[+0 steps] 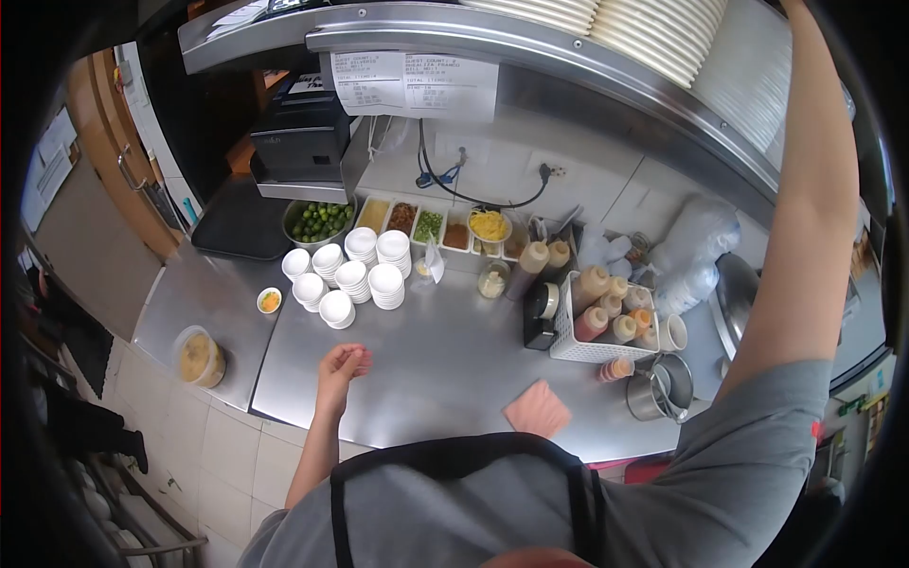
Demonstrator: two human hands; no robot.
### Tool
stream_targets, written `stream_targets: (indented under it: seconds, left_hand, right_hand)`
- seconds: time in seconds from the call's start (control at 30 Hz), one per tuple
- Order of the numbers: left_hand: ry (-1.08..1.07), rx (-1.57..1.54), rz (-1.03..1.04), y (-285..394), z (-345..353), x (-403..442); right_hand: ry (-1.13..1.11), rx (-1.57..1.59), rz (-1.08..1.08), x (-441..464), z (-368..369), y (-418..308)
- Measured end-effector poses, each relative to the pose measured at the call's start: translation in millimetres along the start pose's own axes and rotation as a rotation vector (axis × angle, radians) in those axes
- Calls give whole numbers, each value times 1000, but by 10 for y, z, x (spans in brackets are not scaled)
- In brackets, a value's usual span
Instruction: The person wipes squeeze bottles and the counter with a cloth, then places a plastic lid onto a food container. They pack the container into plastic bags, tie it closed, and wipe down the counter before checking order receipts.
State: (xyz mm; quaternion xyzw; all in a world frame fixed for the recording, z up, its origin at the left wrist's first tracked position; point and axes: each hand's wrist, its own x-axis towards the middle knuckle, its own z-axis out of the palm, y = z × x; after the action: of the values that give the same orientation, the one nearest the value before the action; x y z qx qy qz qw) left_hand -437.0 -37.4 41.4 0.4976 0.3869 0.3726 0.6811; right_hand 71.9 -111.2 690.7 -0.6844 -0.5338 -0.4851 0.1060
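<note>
My left hand [341, 370] is above the steel counter [417, 379], its fingers curled closed and nothing visible in them. Just beyond it stand several stacks of small white bowls [336, 309]. My right arm reaches up past the metal shelf [606, 62] on the right; the hand is cut off by the top edge. Plates [653, 33] are stacked on that shelf. A pink cloth [537, 409] lies near the counter's front edge.
Behind the bowls are a pot of green limes [322, 222] and topping trays [429, 225]. To the right, a white basket [592, 351] holds sauce bottles, beside a metal pot [653, 393]. At left are a plastic tub [199, 358], a small cup [270, 301] and a black tray [241, 220].
</note>
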Motion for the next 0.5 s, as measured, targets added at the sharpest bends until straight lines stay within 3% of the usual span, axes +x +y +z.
stream_targets:
  seconds: [0.07, 0.13, 0.17, 0.2, 0.23, 0.3, 0.37, 0.4, 0.43, 0.5]
  left_hand:
    - [-18, 11, -15, -28, -5, -18]
    - [-37, 25, -36, -71, -6, -7]
    - [-56, 51, -20, -102, -6, 16]
    - [-63, 74, -11, -147, -19, 13]
    - [-94, 100, -24, -185, -19, 28]
    - [-170, 132, -36, -248, -9, 106]
    - [-223, 148, -35, -394, -12, 152]
    - [-227, 176, -49, -443, -31, 147]
    - [-196, 183, -105, -470, -44, 131]
    - [-108, 174, -166, -530, -196, 92]
  right_hand:
    - [-5, -108, -26, -201, -271, -209]
    - [1, -711, 32, -451, -559, -629]
    - [338, -325, 19, -558, -555, -527]
    - [549, -944, -367, -660, -587, -461]
    - [606, -273, -552, -890, -708, -694]
    - [410, 555, -238, -1477, -719, -1315]
    - [247, 378, -154, -2655, -681, -2254]
    - [-140, 666, 88, -2731, -508, -1913]
    - [-318, 615, -109, -3020, -454, -2217]
    - [-606, 724, -169, -3711, -92, -2617]
